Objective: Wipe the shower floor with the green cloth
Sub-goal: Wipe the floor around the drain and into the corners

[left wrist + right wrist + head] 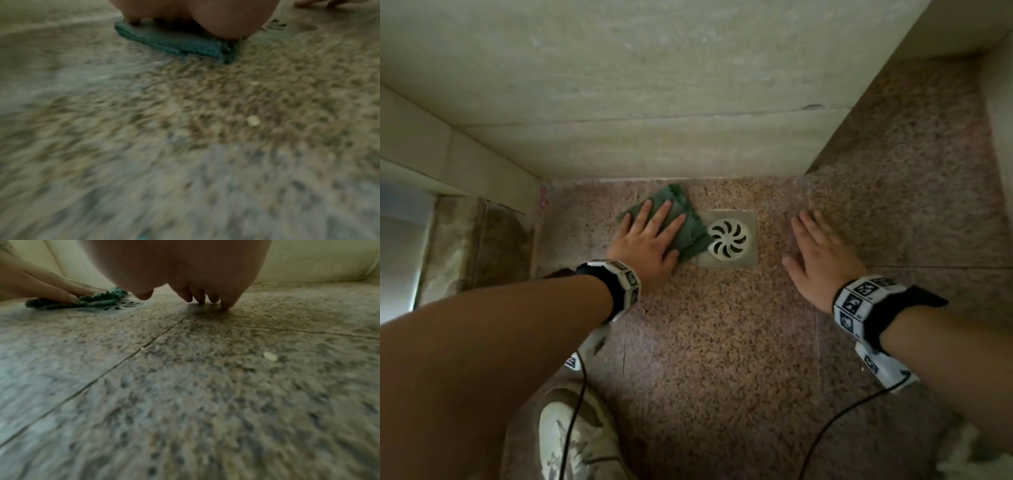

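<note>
Head view shows your left hand [650,240] spread flat, fingers straight, pressing the folded green cloth [690,226] onto the speckled shower floor [722,342]. Your right hand [822,257] is also spread, its fingertips [225,305] touching the bare floor well apart from the cloth. Between your hands sits the round drain cover [728,242], and the cloth's scalloped edge overlaps its left side. Beyond your fingers rises the pale wall [654,102]. The left wrist view is blurred, but the cloth [174,43] seems folded in layers under your palm.
</note>
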The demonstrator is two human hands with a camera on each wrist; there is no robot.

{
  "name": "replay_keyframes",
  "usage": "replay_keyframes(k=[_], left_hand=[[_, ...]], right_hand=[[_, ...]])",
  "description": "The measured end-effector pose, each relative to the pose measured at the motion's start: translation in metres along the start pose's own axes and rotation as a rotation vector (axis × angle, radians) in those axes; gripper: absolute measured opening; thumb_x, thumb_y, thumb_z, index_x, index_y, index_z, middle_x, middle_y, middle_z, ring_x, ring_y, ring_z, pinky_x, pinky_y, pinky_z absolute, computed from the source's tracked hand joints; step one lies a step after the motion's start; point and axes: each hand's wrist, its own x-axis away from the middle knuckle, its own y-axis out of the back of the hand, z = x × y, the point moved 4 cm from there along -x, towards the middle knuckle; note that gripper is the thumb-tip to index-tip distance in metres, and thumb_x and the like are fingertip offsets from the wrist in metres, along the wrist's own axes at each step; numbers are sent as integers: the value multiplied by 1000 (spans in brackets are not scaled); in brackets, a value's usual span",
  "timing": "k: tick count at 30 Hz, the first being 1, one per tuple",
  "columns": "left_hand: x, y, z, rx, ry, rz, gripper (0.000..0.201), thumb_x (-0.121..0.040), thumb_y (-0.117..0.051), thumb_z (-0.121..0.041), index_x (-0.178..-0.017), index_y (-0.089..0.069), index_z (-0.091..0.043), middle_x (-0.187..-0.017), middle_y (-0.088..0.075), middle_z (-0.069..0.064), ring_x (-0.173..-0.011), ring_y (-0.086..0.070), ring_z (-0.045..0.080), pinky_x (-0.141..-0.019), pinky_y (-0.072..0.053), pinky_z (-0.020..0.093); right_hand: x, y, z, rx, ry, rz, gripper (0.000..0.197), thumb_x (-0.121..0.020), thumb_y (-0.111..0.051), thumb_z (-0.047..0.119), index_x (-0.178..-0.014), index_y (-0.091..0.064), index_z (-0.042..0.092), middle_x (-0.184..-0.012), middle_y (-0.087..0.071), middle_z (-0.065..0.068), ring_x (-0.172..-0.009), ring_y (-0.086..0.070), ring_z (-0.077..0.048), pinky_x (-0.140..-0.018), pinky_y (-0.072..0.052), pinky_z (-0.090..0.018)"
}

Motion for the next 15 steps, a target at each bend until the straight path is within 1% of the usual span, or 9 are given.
replay_keyframes(k=[2,5,8,10,13,15], left_hand=[[10,-6,16,-4,22,8,67,-99,-25,-53,-154,10,-40,-163,18,-5,-150,15,27,-121,0,51],[13,-10,16,19,33,33,68,-98,-25,-56,-153,12,-41,-162,22,-4,-149,19,30,-121,1,53],[8,-9,5,33,26,30,69,-96,-23,-60,-153,12,-42,-161,24,-3,-147,21,33,-120,2,56],[3,-5,-2,4,-18,-1,68,-96,-21,-61,-153,11,-42,-162,21,-3,-148,19,35,-120,0,57],[-11,5,-17,-41,-89,-12,66,-96,-17,-63,-153,8,-42,-163,18,-2,-149,15,36,-120,-1,58],[-23,11,-30,-44,-89,-7,66,-96,-15,-64,-154,7,-42,-163,17,-2,-149,14,36,-119,-2,58]], right_hand=[[2,-3,11,13,69,14,72,-100,-26,51,-156,1,16,-164,10,3,-149,14,-15,-123,-6,-37],[6,-9,29,32,154,46,72,-99,-25,53,-156,1,17,-163,13,4,-148,16,-15,-123,-10,-40],[9,-13,42,15,149,73,73,-100,-25,53,-156,4,17,-162,17,4,-148,18,-14,-123,-4,-37],[9,-14,44,-12,133,75,72,-100,-25,52,-156,4,17,-162,18,4,-148,19,-13,-122,0,-36],[7,-15,42,2,156,69,73,-100,-26,52,-156,4,16,-162,17,3,-148,17,-15,-122,1,-36],[7,-17,40,36,175,64,75,-99,-27,54,-156,5,16,-163,17,2,-149,16,-16,-122,2,-35]])
